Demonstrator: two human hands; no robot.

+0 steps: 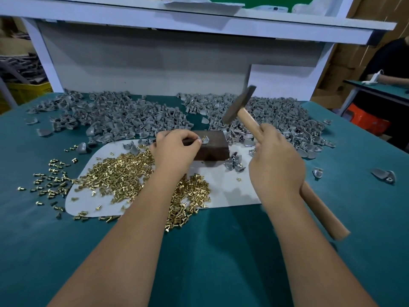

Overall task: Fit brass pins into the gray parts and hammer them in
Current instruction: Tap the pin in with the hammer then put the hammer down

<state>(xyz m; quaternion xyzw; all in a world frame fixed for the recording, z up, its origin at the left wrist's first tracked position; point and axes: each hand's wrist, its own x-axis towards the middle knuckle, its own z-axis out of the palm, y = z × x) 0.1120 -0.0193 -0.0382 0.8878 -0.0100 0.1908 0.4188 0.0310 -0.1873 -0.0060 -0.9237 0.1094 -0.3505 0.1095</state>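
My left hand [174, 149] pinches a small gray part [204, 140] with a brass pin standing in it, on top of a dark metal block [213, 148]. My right hand [276, 158] grips the wooden handle of a hammer [240, 105], whose dark head is raised above and behind the block. A heap of loose brass pins [119, 173] lies on a white sheet [230, 191] under my left forearm. Big heaps of gray parts [115, 116] cover the back of the table.
The table has a teal cover [210, 251]. Stray pins lie scattered at the left, a few gray parts at the right. A white shelf frame [155, 63] rises behind the heaps. Another person sits at a table at the far right.
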